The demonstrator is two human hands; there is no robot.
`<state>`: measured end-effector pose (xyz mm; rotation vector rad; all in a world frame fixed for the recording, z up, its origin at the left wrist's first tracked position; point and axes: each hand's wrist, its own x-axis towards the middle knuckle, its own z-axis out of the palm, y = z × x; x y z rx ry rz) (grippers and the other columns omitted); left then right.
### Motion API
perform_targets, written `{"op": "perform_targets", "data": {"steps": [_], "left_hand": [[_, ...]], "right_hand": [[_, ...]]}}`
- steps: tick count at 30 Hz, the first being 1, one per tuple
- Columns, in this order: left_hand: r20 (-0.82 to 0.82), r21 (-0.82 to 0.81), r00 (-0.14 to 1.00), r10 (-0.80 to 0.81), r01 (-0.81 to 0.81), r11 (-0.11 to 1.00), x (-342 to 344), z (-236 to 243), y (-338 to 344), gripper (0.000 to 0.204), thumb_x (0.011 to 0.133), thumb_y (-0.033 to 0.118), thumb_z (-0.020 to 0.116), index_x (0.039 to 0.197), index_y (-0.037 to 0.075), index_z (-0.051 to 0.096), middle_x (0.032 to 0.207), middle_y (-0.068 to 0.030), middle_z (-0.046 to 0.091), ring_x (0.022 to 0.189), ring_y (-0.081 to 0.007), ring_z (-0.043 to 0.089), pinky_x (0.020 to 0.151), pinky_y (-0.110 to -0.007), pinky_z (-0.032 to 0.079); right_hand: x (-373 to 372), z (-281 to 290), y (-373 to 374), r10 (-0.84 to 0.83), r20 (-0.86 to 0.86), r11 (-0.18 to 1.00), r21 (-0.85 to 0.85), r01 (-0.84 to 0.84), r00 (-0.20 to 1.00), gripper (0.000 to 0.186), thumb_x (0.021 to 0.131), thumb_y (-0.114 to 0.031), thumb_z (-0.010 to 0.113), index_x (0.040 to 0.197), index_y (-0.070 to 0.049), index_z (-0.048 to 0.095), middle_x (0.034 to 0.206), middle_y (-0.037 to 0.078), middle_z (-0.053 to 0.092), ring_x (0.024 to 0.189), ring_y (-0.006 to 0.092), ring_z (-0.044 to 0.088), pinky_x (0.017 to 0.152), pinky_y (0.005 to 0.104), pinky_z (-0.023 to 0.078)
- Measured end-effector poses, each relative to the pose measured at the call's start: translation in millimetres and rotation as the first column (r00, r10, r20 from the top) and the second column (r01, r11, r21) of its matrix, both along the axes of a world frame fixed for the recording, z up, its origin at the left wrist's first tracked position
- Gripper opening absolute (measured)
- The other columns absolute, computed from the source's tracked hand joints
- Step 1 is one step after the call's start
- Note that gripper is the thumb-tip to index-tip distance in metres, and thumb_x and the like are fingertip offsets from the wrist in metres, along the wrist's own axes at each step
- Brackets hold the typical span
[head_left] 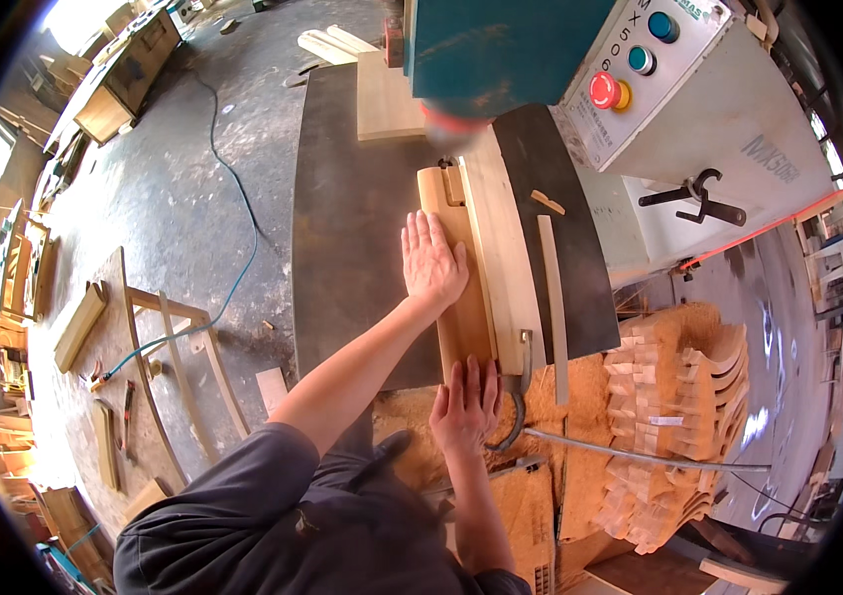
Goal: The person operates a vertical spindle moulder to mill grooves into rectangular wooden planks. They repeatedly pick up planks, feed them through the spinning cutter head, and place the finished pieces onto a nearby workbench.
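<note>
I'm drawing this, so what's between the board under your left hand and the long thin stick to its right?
Between the board and the stick lie a pale plank and a sliver of dark tabletop, as the head view shows.

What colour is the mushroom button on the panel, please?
That button is red on a yellow base, clearest in the head view.

On the dark grey machine table (342, 218), the wooden board (466, 312) is honey-brown and the fence (505, 263) pale cream. Right of the table, the emergency-stop button (604, 90) is red and yellow; left, the hose (256, 236) is blue.
</note>
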<state>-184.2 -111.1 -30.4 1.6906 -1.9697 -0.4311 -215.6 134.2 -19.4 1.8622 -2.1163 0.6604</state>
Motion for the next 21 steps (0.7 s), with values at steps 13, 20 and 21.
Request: {"op": "perform_targets", "data": {"steps": [13,20,21], "left_hand": [[-0.008,-0.017,1.0,-0.003,0.002,1.0,-1.1,-1.6,-8.2,0.078,0.1,0.035,0.051,0.158,-0.011,0.03,0.168,-0.0309,0.03,0.161,-0.0411,0.019,0.133,-0.049,0.012],[0.011,-0.041,1.0,-0.022,0.022,0.999,-2.0,-4.5,-12.3,0.078,0.1,0.036,0.051,0.158,-0.012,0.031,0.166,-0.0325,0.03,0.16,-0.0428,0.021,0.132,-0.049,0.013],[0.008,-0.038,1.0,-0.022,0.022,0.999,-1.7,-5.4,-12.1,0.078,0.1,0.036,0.052,0.158,-0.012,0.031,0.166,-0.0325,0.03,0.16,-0.0427,0.021,0.132,-0.049,0.013]], "right_hand": [[0.4,-4.0,-3.8,-0.044,-0.038,0.999,0.013,0.045,0.998,0.036,0.1,-0.027,0.061,0.129,-0.008,0.072,0.142,0.012,0.067,0.137,0.0425,0.056,0.112,0.0578,0.043],[-3.2,-5.2,-9.6,0.013,0.024,1.0,-0.002,-0.013,1.0,0.037,0.101,-0.024,0.06,0.131,-0.005,0.07,0.144,0.016,0.064,0.138,0.0441,0.055,0.115,0.0579,0.043],[-3.1,-3.9,-9.7,0.017,0.022,1.0,-0.005,-0.017,1.0,0.037,0.101,-0.023,0.06,0.131,-0.005,0.07,0.144,0.017,0.064,0.137,0.0447,0.056,0.114,0.0575,0.044]]}}
